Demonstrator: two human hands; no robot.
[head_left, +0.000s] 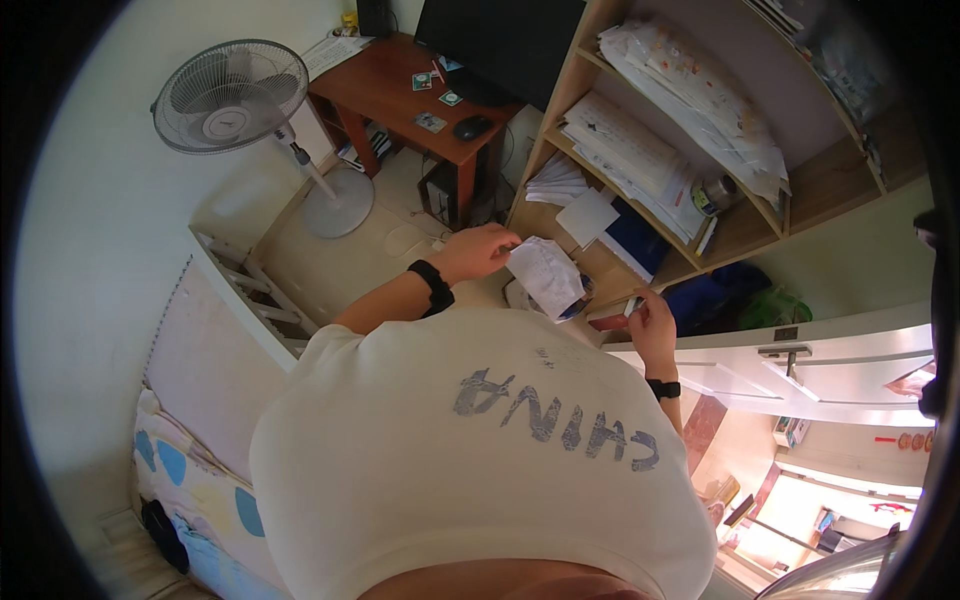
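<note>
My left hand [478, 252] is closed, its fingertips pinching the upper left edge of a crumpled white sheet of paper [546, 275]. The paper hangs over a roundish container [586, 294], whose contents are hidden. Farther right, my right hand [654, 328] has its thumb and fingers closed on a small whitish thing that I cannot make out. A reddish flat piece [607, 322] shows just left of those fingers. On the low shelf beyond lie a white card or slip [587, 218] and a dark blue folder or book [637, 240].
A wooden shelf unit [690, 262] stands ahead right, with stacked papers [630, 150] and a jar [713, 194]. Ahead left are a brown desk [385, 85] with monitor [500, 40] and mouse [472, 127], and a standing fan [232, 100]. A white door [840, 355] is at right, a bed [200, 350] at left.
</note>
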